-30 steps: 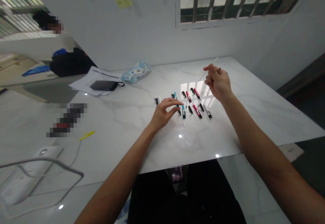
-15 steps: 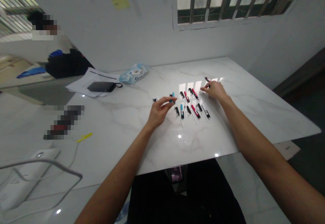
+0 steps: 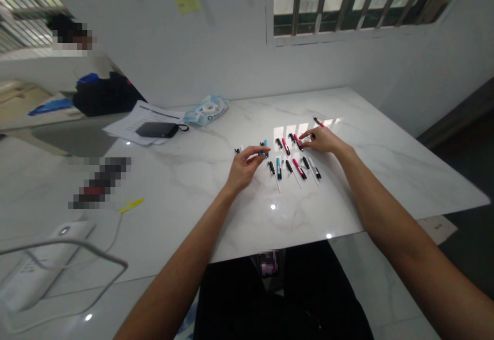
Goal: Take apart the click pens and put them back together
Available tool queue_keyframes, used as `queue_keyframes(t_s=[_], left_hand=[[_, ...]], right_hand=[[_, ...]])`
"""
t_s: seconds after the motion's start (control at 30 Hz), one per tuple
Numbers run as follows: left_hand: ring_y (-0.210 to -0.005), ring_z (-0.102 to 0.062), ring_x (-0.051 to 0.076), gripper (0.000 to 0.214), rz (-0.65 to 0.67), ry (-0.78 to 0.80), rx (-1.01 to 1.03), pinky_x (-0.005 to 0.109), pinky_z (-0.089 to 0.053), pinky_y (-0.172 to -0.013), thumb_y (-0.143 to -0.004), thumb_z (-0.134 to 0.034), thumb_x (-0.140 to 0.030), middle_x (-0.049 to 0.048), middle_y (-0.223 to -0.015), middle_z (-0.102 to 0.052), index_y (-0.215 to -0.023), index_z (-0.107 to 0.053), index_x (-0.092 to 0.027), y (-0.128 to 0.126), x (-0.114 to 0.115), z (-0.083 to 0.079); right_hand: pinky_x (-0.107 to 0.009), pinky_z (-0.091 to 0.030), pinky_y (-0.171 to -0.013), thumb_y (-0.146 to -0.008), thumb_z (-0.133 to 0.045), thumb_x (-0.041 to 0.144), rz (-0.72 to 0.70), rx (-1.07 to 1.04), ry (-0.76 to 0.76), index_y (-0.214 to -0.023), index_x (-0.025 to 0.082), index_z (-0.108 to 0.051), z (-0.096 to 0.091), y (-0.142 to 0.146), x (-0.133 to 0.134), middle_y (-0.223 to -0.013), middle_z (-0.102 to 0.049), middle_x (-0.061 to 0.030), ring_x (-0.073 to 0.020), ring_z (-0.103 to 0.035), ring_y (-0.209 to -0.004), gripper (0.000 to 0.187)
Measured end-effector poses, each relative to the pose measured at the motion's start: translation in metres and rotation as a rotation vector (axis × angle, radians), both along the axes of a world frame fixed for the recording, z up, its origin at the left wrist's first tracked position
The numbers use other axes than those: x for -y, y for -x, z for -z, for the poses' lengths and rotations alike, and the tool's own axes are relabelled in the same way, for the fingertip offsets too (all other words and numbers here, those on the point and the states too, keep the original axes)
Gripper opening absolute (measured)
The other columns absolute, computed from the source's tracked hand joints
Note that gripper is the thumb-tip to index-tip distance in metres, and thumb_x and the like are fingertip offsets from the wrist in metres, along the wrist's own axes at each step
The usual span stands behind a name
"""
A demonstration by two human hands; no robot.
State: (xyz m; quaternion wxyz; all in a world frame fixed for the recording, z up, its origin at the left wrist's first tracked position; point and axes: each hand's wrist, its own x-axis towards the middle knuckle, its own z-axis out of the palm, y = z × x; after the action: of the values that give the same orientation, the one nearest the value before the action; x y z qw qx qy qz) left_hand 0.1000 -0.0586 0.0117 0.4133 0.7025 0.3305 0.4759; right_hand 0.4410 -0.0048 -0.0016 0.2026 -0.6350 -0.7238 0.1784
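Observation:
Several pens in parts lie in two rows on the white marbled table (image 3: 309, 211). My left hand (image 3: 244, 167) is beside a blue pen barrel (image 3: 265, 144) and its black cap at the left of the back row; thumb and index finger are apart, partly covering these parts. At the right end of that row, my right hand (image 3: 324, 140) has its parted fingertips at a red pen barrel (image 3: 298, 141). A second red barrel (image 3: 285, 146) lies between the hands. In front are a blue barrel (image 3: 278, 168), a red barrel (image 3: 299, 168), a white barrel (image 3: 315, 168), black caps and thin white refills.
Another red pen piece (image 3: 318, 121) lies behind my right hand. At the back left are a blue-white soft pack (image 3: 208, 110), papers (image 3: 119, 125) and a black case (image 3: 156, 129). A white power strip (image 3: 46, 263) with a cable lies front left. A person sits beyond.
My right hand has moved left, bringing its fingertips to the red barrel at the end of the back row. My left hand stays by the blue barrel. The view has shifted slightly.

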Motion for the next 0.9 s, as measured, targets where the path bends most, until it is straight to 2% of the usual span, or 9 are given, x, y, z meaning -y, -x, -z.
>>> queue_keyframes(t_s=[0.13, 0.33, 0.47, 0.57, 0.63, 0.77, 0.9], left_hand=[[-0.112, -0.075, 0.023, 0.022, -0.002, 0.013, -0.009, 0.04, -0.062, -0.103, -0.094, -0.078, -0.036, 0.0102, -0.116, -0.083, -0.11, -0.086, -0.022, 0.0, -0.001, 0.001], [-0.111, -0.076, 0.023, 0.029, 0.024, 0.053, 0.007, 0.037, -0.062, -0.099, -0.092, -0.081, -0.045, 0.0102, -0.116, -0.083, -0.109, -0.085, -0.022, 0.0, -0.004, 0.005], [-0.094, -0.076, 0.019, 0.033, 0.038, 0.122, 0.008, 0.031, -0.06, -0.087, -0.091, -0.083, -0.046, 0.0082, -0.103, -0.083, -0.112, -0.085, -0.021, -0.002, -0.004, 0.008], [-0.086, -0.075, 0.017, 0.036, 0.066, 0.175, 0.0, 0.029, -0.059, -0.082, -0.09, -0.084, -0.045, 0.0068, -0.094, -0.081, -0.115, -0.085, -0.019, -0.003, -0.001, 0.007], [-0.085, -0.075, 0.016, 0.037, 0.107, 0.203, -0.01, 0.029, -0.06, -0.082, -0.091, -0.083, -0.044, 0.0074, -0.093, -0.082, -0.118, -0.084, -0.019, -0.003, 0.002, 0.005], [-0.081, -0.075, 0.016, 0.037, 0.158, 0.23, -0.038, 0.03, -0.061, -0.08, -0.092, -0.082, -0.042, 0.0082, -0.093, -0.082, -0.119, -0.084, -0.017, -0.003, 0.005, 0.003], [-0.078, -0.074, 0.015, 0.033, 0.135, 0.221, -0.036, 0.029, -0.06, -0.077, -0.09, -0.084, -0.042, 0.0065, -0.089, -0.082, -0.111, -0.084, -0.018, -0.004, 0.004, 0.004]], right_hand=[[-0.036, -0.043, -0.075, -0.087, -0.084, 0.039, -0.004, -0.022, -0.003, -0.116, 0.021, -0.089, 0.002, 0.003, 0.0, -0.074, -0.066, -0.0015, -0.0171, -0.052, -0.068, 0.035], [-0.036, -0.04, -0.071, -0.085, -0.086, 0.035, 0.05, -0.002, -0.022, -0.103, 0.018, -0.089, -0.003, 0.005, -0.001, -0.076, -0.067, -0.0033, -0.0179, -0.056, -0.07, 0.026], [-0.035, -0.034, -0.066, -0.083, -0.087, 0.043, 0.084, -0.175, -0.136, -0.098, 0.017, -0.087, -0.014, 0.013, 0.007, -0.066, -0.058, 0.0019, -0.0141, -0.045, -0.062, 0.03], [-0.034, -0.025, -0.06, -0.083, -0.085, 0.055, 0.007, -0.454, -0.131, -0.098, 0.018, -0.083, -0.027, 0.038, 0.02, -0.06, -0.044, 0.0069, -0.0121, -0.031, -0.058, 0.039], [-0.033, -0.023, -0.058, -0.082, -0.085, 0.057, -0.083, -0.597, -0.119, -0.098, 0.019, -0.081, -0.035, 0.062, 0.03, -0.059, -0.039, 0.0085, -0.0118, -0.028, -0.057, 0.041], [-0.033, -0.02, -0.058, -0.082, -0.086, 0.053, -0.269, -0.675, -0.083, -0.098, 0.021, -0.082, -0.043, 0.102, 0.05, -0.058, -0.031, 0.01, -0.0119, -0.024, -0.057, 0.036], [-0.033, -0.017, -0.058, -0.088, -0.081, 0.053, -0.309, -0.638, -0.072, -0.097, 0.022, -0.085, -0.042, 0.117, 0.059, -0.059, -0.03, 0.0085, -0.0122, -0.024, -0.058, 0.032]])
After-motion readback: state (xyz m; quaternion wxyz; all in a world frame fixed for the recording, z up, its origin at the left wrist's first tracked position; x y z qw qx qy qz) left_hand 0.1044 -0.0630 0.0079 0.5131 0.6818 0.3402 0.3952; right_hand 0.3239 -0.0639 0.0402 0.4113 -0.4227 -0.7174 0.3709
